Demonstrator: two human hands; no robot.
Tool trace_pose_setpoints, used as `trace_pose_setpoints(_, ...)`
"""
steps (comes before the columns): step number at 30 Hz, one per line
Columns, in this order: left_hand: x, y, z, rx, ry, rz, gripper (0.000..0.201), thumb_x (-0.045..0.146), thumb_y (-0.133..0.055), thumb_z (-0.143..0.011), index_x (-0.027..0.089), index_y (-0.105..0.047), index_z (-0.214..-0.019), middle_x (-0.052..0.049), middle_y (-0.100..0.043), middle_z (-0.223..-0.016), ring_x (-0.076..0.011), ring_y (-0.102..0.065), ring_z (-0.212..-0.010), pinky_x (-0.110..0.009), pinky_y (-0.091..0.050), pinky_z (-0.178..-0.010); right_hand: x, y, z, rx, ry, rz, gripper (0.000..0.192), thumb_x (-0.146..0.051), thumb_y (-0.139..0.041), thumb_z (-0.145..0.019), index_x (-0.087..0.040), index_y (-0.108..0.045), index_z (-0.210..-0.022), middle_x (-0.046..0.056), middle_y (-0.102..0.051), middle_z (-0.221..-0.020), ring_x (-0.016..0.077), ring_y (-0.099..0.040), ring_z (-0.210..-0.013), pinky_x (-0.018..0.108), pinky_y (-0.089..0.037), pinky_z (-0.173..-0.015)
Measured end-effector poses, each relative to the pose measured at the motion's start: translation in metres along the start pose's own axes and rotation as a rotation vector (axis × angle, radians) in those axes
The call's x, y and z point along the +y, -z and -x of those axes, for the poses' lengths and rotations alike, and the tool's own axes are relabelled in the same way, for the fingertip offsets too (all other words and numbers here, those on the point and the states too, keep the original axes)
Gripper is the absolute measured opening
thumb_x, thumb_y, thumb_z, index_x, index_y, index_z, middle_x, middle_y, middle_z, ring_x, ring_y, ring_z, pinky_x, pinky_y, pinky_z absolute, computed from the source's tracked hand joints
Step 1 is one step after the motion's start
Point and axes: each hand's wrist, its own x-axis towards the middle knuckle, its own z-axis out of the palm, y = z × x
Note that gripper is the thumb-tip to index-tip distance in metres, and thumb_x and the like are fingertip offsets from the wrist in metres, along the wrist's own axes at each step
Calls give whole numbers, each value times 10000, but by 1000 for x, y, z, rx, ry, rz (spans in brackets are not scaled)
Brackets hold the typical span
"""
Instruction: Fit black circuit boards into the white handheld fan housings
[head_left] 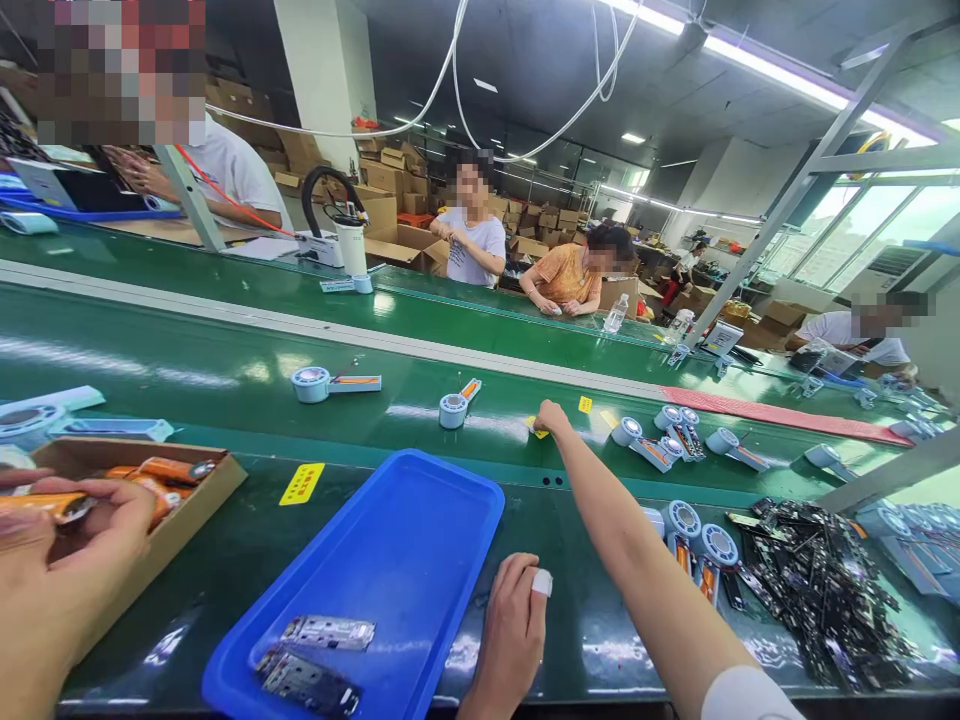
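My right hand (551,416) reaches far over the green belt, its fingers closed at a yellow card (536,428). Beside the right edge of a blue tray (420,500), my left hand (514,625) rests on the table with slightly bent fingers and nothing in it. A white wrap covers one of its digits. Two metallic plates (330,632) lie in the tray's near end. Left of my reaching hand stands a light-blue handheld fan part (453,410) with an orange battery in its handle.
At far left a co-worker's hand (97,540) holds an orange battery over a cardboard box (176,535). Dark, flat parts (817,590) form a heap at right, near several fan parts (684,520). Another yellow card (302,484) lies behind the tray. Co-workers sit across the belt.
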Motion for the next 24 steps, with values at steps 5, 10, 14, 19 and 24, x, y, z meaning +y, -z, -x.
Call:
trace_pose_setpoints(5, 0, -1, 0, -4, 10, 7, 352, 203, -360, -980, 183, -711, -997, -122, -718, -1060, -254, -670, -1050, -481, -576, -931, -2, 1, -2, 5, -30, 78, 343, -346, -650, -972, -159, -605, -1255, 98, -629, -1247, 230, -656, -1056, 419, -578, -881)
trace_pose_setpoints(10, 1, -1, -1, 0, 14, 16, 367, 206, -352, -985, 181, -718, -1014, -122, -716, -1063, -256, -665, -1057, -486, -573, -934, 1, 3, -1, -14, -58, 106, 342, -346, -655, -969, -163, -606, -1254, 95, -630, -1244, 232, -656, -1059, 418, -577, -881)
trace_pose_setpoints(14, 2, 0, -1, 2, 10, 19, 361, 203, -357, -981, 177, -715, -1017, -124, -716, -1065, -256, -666, -1054, -486, -575, -933, 2, 4, 1, -25, -64, 92, 338, -345, -662, -965, -165, -610, -1246, 94, -634, -1233, 229, -659, -1053, 403, -578, -871)
trace_pose_setpoints(19, 2, 1, -1, 8, 7, 16, 348, 191, -366, -972, 188, -713, -984, -114, -722, -1056, -248, -672, -1044, -468, -581, -928, 2, 5, 4, -26, -61, 42, 349, -351, -652, -971, -160, -604, -1258, 99, -627, -1251, 234, -654, -1063, 421, -575, -886)
trace_pose_setpoints(24, 3, 1, -2, 16, 5, 12, 342, 192, -368, -966, 196, -710, -973, -111, -728, -1056, -248, -675, -1044, -465, -581, -930, 8, 9, 7, -8, -52, -31, 338, -349, -644, -976, -167, -604, -1257, 93, -629, -1249, 230, -655, -1058, 426, -576, -885)
